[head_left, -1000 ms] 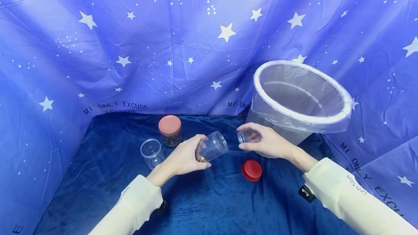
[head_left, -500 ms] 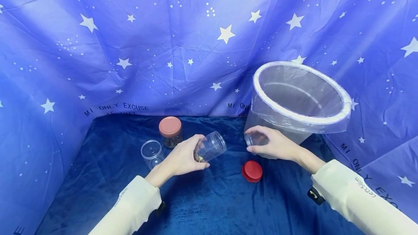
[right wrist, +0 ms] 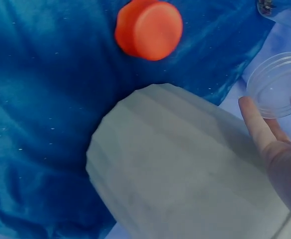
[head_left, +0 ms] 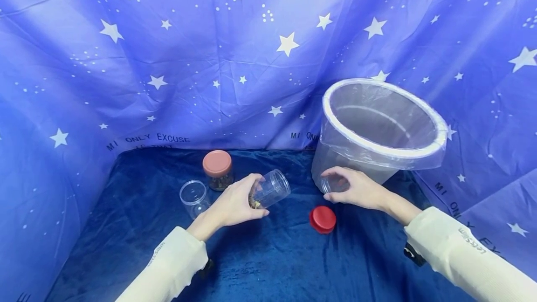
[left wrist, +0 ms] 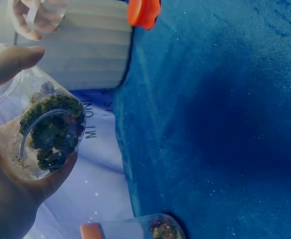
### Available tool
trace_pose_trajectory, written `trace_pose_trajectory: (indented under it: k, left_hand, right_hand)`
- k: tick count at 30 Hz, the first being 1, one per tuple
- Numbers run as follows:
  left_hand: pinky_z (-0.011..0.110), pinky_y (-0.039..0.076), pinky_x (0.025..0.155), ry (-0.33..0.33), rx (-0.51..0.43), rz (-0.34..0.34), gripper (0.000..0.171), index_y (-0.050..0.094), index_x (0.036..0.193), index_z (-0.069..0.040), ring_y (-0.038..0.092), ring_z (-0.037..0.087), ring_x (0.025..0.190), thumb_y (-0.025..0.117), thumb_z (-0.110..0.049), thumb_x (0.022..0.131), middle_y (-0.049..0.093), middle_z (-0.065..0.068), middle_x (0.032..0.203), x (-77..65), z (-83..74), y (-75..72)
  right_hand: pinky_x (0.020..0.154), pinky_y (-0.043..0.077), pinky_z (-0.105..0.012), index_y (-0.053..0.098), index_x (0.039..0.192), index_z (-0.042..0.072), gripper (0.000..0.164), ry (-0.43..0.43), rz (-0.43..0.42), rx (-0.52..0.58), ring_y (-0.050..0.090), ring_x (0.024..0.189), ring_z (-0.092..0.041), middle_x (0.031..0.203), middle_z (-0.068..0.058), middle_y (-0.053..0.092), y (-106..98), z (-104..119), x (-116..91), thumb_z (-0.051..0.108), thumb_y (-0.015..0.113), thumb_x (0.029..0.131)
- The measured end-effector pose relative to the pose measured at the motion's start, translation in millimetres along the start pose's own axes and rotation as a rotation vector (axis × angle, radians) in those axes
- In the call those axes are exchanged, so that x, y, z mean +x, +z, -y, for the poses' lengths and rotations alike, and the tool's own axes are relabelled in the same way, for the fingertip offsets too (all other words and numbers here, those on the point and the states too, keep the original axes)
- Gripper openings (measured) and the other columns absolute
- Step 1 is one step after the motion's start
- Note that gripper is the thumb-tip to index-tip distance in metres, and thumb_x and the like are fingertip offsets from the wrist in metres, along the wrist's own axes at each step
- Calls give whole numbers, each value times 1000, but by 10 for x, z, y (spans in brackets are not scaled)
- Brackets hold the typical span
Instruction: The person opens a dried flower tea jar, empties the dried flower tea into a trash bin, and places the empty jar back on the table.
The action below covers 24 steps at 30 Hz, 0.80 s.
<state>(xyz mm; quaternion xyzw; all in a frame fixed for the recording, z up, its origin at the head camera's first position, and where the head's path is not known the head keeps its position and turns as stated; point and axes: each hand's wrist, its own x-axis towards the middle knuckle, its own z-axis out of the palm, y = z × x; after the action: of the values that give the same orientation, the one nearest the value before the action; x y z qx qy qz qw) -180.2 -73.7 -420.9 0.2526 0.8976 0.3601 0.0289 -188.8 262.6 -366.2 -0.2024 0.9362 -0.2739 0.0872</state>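
Observation:
My left hand point(head_left: 235, 205) grips a clear plastic jar point(head_left: 274, 189), tilted with its uncovered mouth up and to the right. Dark green and brown dried bits gather at its bottom, plain in the left wrist view through the jar's base point(left wrist: 53, 127). To the right, my right hand point(head_left: 362, 191) holds a small clear plastic jar point(head_left: 334, 183) sideways, thumb and fingers around it, its ridged rim facing left. No contents show in this one. In the right wrist view its ridged rim point(right wrist: 264, 82) appears at the fingertips. A red lid point(head_left: 323, 219) lies on the cloth between the hands.
Behind the right hand stands a large grey bin point(head_left: 356, 155) lined with a clear bag over a white rim. A jar with a pink lid point(head_left: 217, 163) and dried contents stands back left, beside a clear open jar point(head_left: 194, 192) partly behind my left wrist. Blue cloth point(head_left: 268, 255) covers the surface.
My right hand has moved right and slightly nearer to me with the small jar, away from the left hand's jar. The left hand and its jar stay almost still.

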Motion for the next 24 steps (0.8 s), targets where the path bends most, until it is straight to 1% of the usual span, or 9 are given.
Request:
trace_pose_trajectory:
  k: [2,5,7,10,12,15,19,24]
  left_hand:
    - [40,53,88,3,3,-1,71,51,133,-17,64,15,104,84,-37,73,66,1,113,-1,3,-3]
    - [40,53,88,3,10,-6,70,51,132,-18,64,15,103,84,-37,73,66,0,112,2,6,-15]
    - [40,53,87,1,14,-10,70,51,132,-18,64,15,102,84,-37,72,66,0,112,2,5,-22]
    - [39,53,87,3,16,-8,70,51,132,-19,64,14,101,84,-38,72,66,-1,111,2,9,-22]
    - [39,53,86,5,14,-3,70,51,132,-19,63,14,101,83,-38,73,65,-1,112,2,11,-18]
    - [39,53,86,10,9,-2,70,51,132,-18,63,14,101,84,-38,73,65,-1,112,0,13,-15]
    - [39,53,85,12,10,-1,71,51,133,-17,64,14,102,83,-38,73,65,-1,113,-8,23,-8]
    - [39,54,85,13,14,5,71,50,133,-17,64,15,101,83,-37,74,65,0,113,-16,37,18]
  right_hand:
    - [83,55,-34,61,126,14,52,4,3,2,63,99,-19,117,-5,66,15,-37,-20,37,77,82]
    - [81,55,-32,61,125,12,51,9,8,16,64,97,-18,113,-4,67,51,-107,-63,34,77,82]
    - [81,54,-31,61,124,11,52,7,11,3,64,96,-18,110,-3,67,86,-158,-101,34,77,81]
    - [82,54,-33,61,123,9,52,6,29,-12,65,98,-22,110,-4,67,143,-232,-167,34,78,80]
    - [83,54,-34,62,121,10,52,7,40,-36,66,100,-22,111,-3,67,174,-277,-209,36,78,79]
    - [83,54,-36,62,120,10,50,0,52,-42,66,100,-24,111,-4,68,200,-331,-253,35,78,79]
    - [81,54,-35,63,118,8,50,-10,66,-55,67,98,-24,110,-5,69,225,-400,-292,34,78,79]
    - [80,54,-34,64,116,8,50,4,59,-99,67,98,-24,108,-7,69,266,-501,-337,36,79,77]
